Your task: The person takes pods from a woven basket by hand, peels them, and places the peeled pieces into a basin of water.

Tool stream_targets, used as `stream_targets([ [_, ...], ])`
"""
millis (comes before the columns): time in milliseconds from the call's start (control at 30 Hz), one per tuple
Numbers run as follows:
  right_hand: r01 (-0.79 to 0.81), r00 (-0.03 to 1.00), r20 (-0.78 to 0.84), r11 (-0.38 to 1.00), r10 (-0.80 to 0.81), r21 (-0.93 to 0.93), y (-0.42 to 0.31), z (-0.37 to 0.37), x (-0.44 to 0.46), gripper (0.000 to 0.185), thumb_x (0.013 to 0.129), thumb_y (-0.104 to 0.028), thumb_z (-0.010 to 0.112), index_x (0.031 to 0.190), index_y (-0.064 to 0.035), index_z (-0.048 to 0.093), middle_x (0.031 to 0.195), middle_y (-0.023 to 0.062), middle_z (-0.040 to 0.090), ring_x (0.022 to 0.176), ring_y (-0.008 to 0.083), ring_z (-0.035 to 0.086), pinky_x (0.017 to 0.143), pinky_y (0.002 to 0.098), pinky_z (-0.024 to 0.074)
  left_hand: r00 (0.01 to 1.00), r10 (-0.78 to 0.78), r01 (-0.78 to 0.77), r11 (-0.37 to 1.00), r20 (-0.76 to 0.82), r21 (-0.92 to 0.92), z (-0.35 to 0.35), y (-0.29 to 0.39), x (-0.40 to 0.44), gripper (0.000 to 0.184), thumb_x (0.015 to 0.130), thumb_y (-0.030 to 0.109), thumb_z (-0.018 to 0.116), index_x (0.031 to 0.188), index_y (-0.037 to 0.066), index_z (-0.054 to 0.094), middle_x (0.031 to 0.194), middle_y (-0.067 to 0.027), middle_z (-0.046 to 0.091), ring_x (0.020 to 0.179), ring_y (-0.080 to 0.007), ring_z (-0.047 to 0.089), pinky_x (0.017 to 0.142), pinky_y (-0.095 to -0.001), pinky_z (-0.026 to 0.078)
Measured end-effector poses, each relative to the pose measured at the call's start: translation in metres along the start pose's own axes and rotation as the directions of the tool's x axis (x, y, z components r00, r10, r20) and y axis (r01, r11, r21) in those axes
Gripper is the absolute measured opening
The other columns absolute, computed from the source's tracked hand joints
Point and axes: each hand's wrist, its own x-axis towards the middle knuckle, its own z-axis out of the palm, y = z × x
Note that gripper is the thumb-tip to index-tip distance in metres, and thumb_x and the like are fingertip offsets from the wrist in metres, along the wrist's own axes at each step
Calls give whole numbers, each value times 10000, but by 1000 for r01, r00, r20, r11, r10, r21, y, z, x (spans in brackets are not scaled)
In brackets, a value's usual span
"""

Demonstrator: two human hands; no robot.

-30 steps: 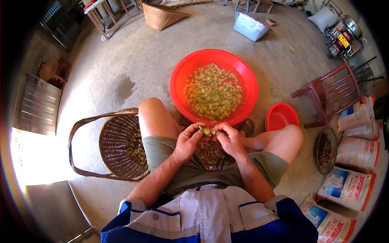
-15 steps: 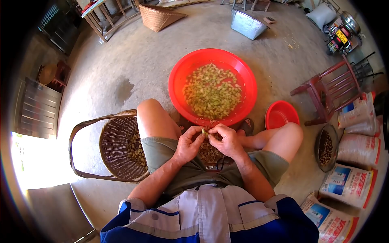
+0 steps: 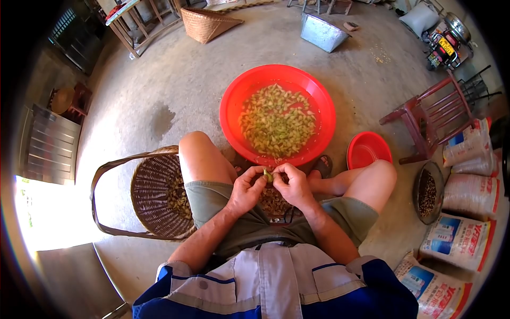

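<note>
Close together above my lap, both hands work on one small, pointed, yellow-green bulb-like piece [image 3: 268, 176]; its exact kind cannot be made out. My left hand [image 3: 246, 190] pinches it from the left between thumb and fingertips. From the other side, the bent fingers of my right hand [image 3: 293, 186] press against the same piece. Under the hands lies a heap of brown peelings [image 3: 274, 203], partly hidden. Just beyond, a large red basin [image 3: 227, 119] holds water and many pale green pieces. A wicker basket [image 3: 151, 196] with brownish unpeeled-looking pieces stands by my left knee.
A smaller red basin [image 3: 366, 150] sits near my right knee. Farther right are a wooden chair [image 3: 425, 117], a dark round pan [image 3: 423, 209] with small brown bits, and printed sacks [image 3: 457, 242]. A metal tub [image 3: 322, 34] and woven scoop [image 3: 207, 25] lie ahead.
The fingers of both hands have shifted slightly around the small green piece, which shows a little more now. Otherwise the hands stay in place.
</note>
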Motion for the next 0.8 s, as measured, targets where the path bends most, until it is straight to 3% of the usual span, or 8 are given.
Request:
stream_targets([
  [67, -241, 970, 68, 945, 232, 221, 2, 1, -2, 75, 870, -17, 621, 880, 12, 553, 747, 34, 595, 632, 83, 567, 542, 247, 461, 998, -55, 56, 993, 13, -105, -1, 3, 1, 174, 943, 47, 561, 1114, 27, 584, 967, 0, 623, 872, -59, 555, 783, -219, 467],
  [167, -294, 952, 155, 927, 263, 231, 5, -2, -2, 43, 929, -30, 563, 944, 8, 550, 804, 16, 601, 654, 54, 571, 564, 202, 476, 994, -103, 108, 976, 38, -188, -2, 6, 1, 176, 945, 35, 556, 1120, 30, 577, 972, 1, 627, 902, -61, 566, 803, -222, 476],
  [200, -264, 961, 139, 940, 238, 215, 5, -2, -2, 42, 927, -28, 565, 940, 9, 549, 801, 17, 600, 653, 53, 568, 563, 203, 475, 993, -113, 120, 972, 47, -203, -2, 6, 1, 176, 946, 28, 553, 1121, 29, 573, 975, -1, 628, 917, -64, 571, 813, -224, 479],
  [300, -144, 987, 87, 979, 132, 145, 7, -1, -2, 41, 923, -23, 567, 932, 12, 548, 793, 20, 597, 654, 51, 563, 560, 205, 472, 994, 100, -88, 979, 53, -185, 3, -5, 3, 175, 947, 1, 544, 1120, 23, 561, 1006, -15, 636, 958, -77, 586, 833, -234, 488],
  [367, -24, 999, 50, 998, 20, 66, 10, 1, -3, 39, 922, -23, 566, 931, 10, 547, 791, 21, 595, 658, 49, 562, 561, 205, 472, 996, 80, -72, 981, 36, -182, 2, -5, 1, 180, 947, -12, 540, 1123, 21, 556, 1033, -32, 641, 974, -88, 596, 841, -240, 494],
  [467, -109, 994, 15, 994, 108, 32, 12, 3, -2, 39, 919, -18, 564, 930, 14, 546, 788, 26, 601, 658, 58, 569, 563, 211, 476, 998, 53, -49, 981, 15, -190, 2, -2, 0, 190, 948, -13, 534, 1135, 16, 554, 1066, -46, 636, 1005, -110, 599, 887, -270, 498],
  [567, -217, 972, -44, 955, 230, 204, 10, 5, 0, 58, 898, -37, 578, 897, 18, 559, 706, 38, 608, 609, 72, 565, 549, 230, 454, 999, 49, -43, 968, 17, -247, 1, -3, 2, 194, 951, -10, 526, 1142, 15, 553, 1093, -56, 624, 1033, -131, 597, 910, -298, 510],
  [800, -303, 940, -33, 874, 340, 380, 21, 3, 0, 33, 903, -21, 537, 910, 3, 559, 714, 40, 609, 626, 90, 589, 567, 230, 470, 998, 61, -67, 951, -28, -303, 1, -1, 3, 189, 963, 7, 516, 1146, 32, 553, 1098, -64, 616, 1042, -164, 609, 874, -295, 535],
])
